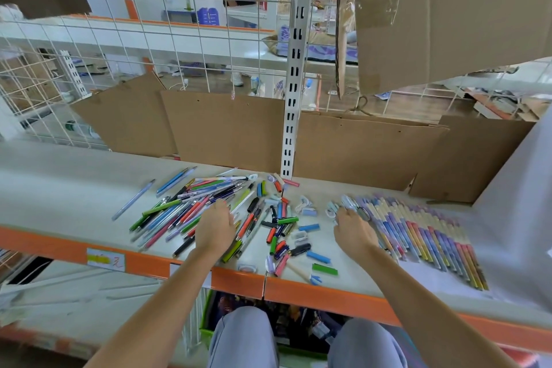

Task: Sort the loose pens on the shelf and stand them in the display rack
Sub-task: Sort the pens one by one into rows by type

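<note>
Loose pens (191,212) heaped on shelf (59,188), left of the neat pencil row (424,236). Left hand (215,225) reaches into heap; grasp hidden, cannot tell. Right hand (352,228) at row's left end, fingers curled over small pieces; hold unclear. Risk: sweeping pens off the shelf's front edge. No rack visible.

Bare forearms, grey trousers (242,337)
</note>
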